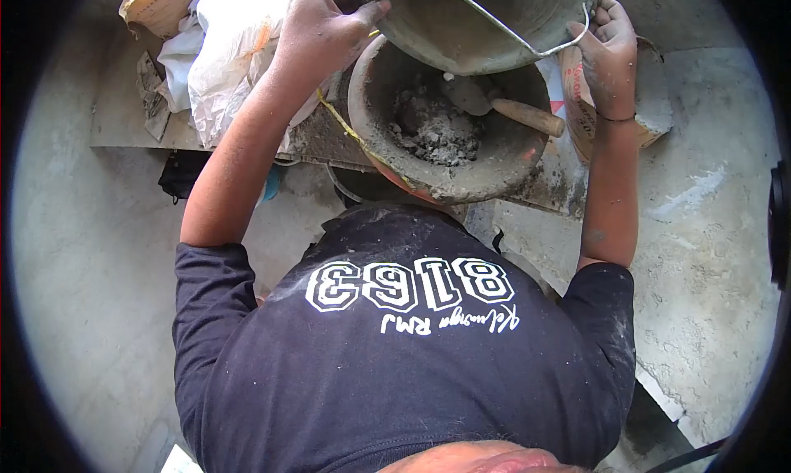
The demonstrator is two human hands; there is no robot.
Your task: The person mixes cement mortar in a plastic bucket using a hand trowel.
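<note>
Between my two hands hangs a grey bucket [486, 16], tilted, its wide mouth facing me and its wire handle [503, 30] hanging across the opening. My left hand [334, 24] is closed on the left side of its rim, thumb along the edge. On the right side my right hand [608, 57] grips the rim close to the handle's end. Just below stands a wider, mortar-crusted tub [494, 176], partly covered by the bucket. Clumpy grey mortar [445, 135] lies in it. A trowel [527, 117] with a wooden grip rests inside, its handle leaning toward the right rim.
The tub sits on a dirty plank [321, 147]. White plastic sacks [231, 69] and a brown paper bag [156, 7] lie to the left. A printed paper sack [581, 102] stands to the right. Yellow cord [338, 119] runs beside the tub. Concrete floor [700, 250] surrounds everything.
</note>
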